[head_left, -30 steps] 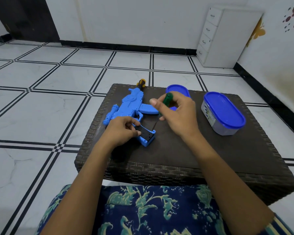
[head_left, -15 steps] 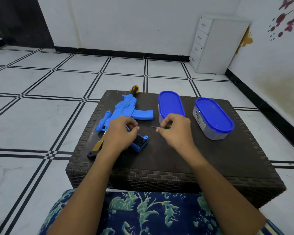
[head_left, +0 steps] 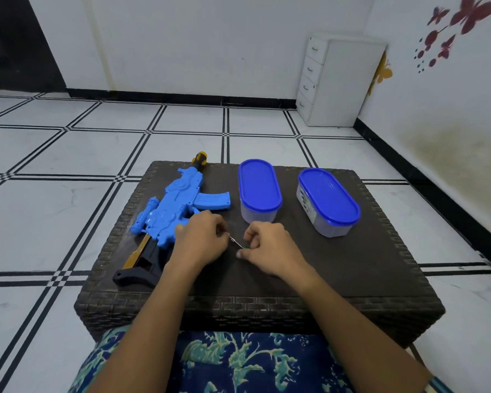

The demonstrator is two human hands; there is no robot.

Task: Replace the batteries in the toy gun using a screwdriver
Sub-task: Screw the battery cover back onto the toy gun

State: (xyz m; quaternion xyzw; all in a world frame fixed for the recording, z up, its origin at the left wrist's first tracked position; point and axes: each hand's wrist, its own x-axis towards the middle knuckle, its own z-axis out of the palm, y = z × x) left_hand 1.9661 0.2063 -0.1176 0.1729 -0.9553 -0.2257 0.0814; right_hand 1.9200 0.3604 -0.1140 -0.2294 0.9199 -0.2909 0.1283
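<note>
The blue toy gun lies on the left of the dark wicker table, black stock toward me, orange-tipped muzzle at the far edge. My left hand covers the gun's grip, fingers curled, its fingertips at the tip of the screwdriver's thin metal shaft. My right hand grips the screwdriver, whose green handle is almost hidden in the fist. The grip and its battery compartment are hidden under my left hand.
Two oval clear containers with blue lids stand at the back of the table, one in the middle, one to the right. A white drawer cabinet stands against the far wall. My patterned-clothed lap is at the table's near edge.
My right hand dropped from holding the screwdriver upright to laying it low, tip toward my left hand. My left hand now covers the gun's grip. The camera tilted, showing more of the room.
</note>
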